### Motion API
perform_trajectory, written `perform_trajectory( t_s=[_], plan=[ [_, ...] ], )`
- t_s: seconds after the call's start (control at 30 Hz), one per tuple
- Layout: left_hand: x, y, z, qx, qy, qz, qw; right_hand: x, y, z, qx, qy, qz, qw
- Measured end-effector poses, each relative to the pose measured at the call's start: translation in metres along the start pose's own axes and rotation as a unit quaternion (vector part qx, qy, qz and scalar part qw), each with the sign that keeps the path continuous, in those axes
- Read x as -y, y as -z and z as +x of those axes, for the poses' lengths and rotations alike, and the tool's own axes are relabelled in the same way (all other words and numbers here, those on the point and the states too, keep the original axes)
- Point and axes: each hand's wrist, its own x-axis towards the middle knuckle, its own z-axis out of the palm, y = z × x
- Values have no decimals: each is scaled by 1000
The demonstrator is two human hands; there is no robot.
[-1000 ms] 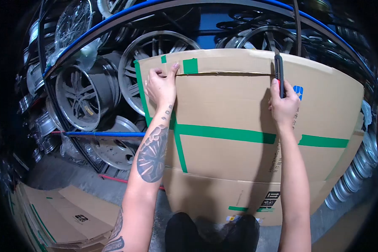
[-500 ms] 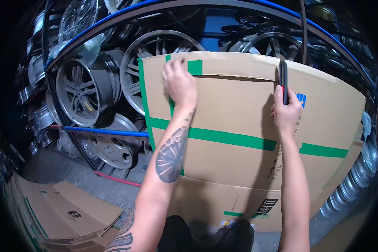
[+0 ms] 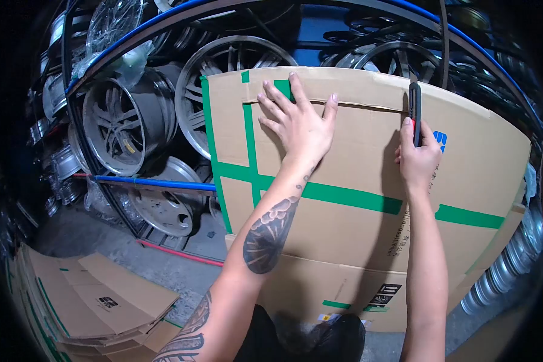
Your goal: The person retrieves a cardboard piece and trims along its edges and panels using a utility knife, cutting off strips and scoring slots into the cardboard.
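A large flattened cardboard sheet (image 3: 344,235) stands upright before me, crossed by strips of green tape (image 3: 350,196). Across its upper part runs a slit with a cardboard strip above it. My left hand (image 3: 301,123) lies on the sheet at the slit with its fingers spread, near a square of green tape. In my right hand (image 3: 419,157) is a black and red utility knife (image 3: 414,111), held upright with its blade pointing up at the sheet's top edge, near the slit's right end.
Metal wheel rims (image 3: 114,127) fill a rack with a blue rail (image 3: 157,183) behind the cardboard. More rims (image 3: 513,259) are stacked at the right. Flattened cardboard sheets (image 3: 96,295) lie on the floor at the lower left. Clear plastic wrap (image 3: 130,66) hangs at the upper left.
My left hand has moved right along the strip, and its fingers have gone from curled to spread. The right hand still holds the knife at about the same place on the sheet.
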Motion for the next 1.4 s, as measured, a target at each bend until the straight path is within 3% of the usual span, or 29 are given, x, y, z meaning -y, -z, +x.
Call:
perform_trajectory(
  t_s=[0.13, 0.17, 0.27, 0.4, 0.53, 0.63, 0.73, 0.77, 0.87, 0.97, 1.07, 1.13, 1.4],
  plan=[
    [0, -9, 2, -61, -81, 23, 995, -9, 2, 4, -7, 2, -46, 999],
    [-5, -13, 0, -105, -128, -8, 986, -11, 1, 5, -16, 20, -50, 998],
    [-8, -30, 11, -105, -277, -57, 953, -7, 3, 3, -13, 11, -36, 999],
    [-28, -31, 13, -120, -225, -156, 954, -8, 1, 4, -23, 6, -1, 1000],
    [-59, -18, 13, -64, -217, -65, 972, 7, 4, 1, -3, -35, 41, 999],
    [-59, -29, 16, -74, -211, -1, 975, 3, 10, 0, 46, -57, 104, 992],
    [-62, -32, 14, -83, -200, 21, 976, -19, 16, -3, 41, -26, 289, 956],
    [-62, -33, 14, -84, -198, 21, 976, -26, 23, -5, 49, -40, 286, 956],
    [-61, -34, 13, -91, -194, 22, 977, -13, 41, -22, 45, -58, 220, 973],
    [-60, -38, 14, -110, -200, 23, 973, 3, 54, -20, 49, 16, 5, 999],
    [-60, -41, 15, -123, -202, 26, 971, 16, 59, -10, 42, 90, -177, 979],
    [-59, -40, 15, -124, -203, 37, 971, 26, 56, -3, 59, 75, -265, 960],
    [-62, -37, 14, -130, -202, 32, 970, 33, 41, 6, 69, 89, -388, 915]
  ],
)
